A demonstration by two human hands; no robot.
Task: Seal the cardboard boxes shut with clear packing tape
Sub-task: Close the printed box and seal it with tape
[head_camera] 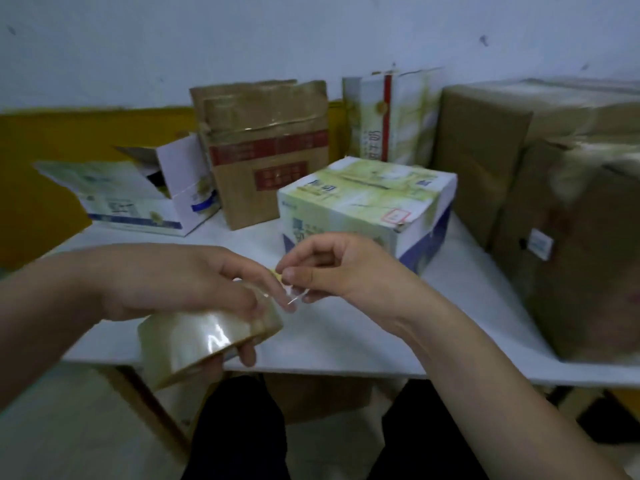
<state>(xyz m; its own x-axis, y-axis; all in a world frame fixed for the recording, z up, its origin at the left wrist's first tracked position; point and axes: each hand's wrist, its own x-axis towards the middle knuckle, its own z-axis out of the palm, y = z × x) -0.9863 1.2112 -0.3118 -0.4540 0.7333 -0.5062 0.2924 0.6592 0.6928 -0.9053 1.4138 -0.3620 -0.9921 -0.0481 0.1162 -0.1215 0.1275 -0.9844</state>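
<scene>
At lower left of the frame, the left hand (180, 282) gripped the roll of clear packing tape (207, 341), fingers curled over its top and through the core, holding it just above the near edge of the white table (346, 341). At centre, the right hand (332, 268) pinched the free end of the tape (294, 294) between thumb and forefinger, the other fingers loosely curled; only a short tab had been lifted from the roll. Beyond the hands, in the centre of the frame, stood the green-and-white box (367, 202), its top flaps closed and apparently the nearest candidate for sealing. An open white box (138, 192) lay at upper left, a brown box (266, 150) behind centre, and large brown cartons (554, 202) at right. In my judgement the step in hand was freeing the tape end. To do it well, the pinch should hold the full width of the tab, the pull should run straight and steady to avoid splitting or the tape folding onto itself, and the roll should be braced firmly.
</scene>
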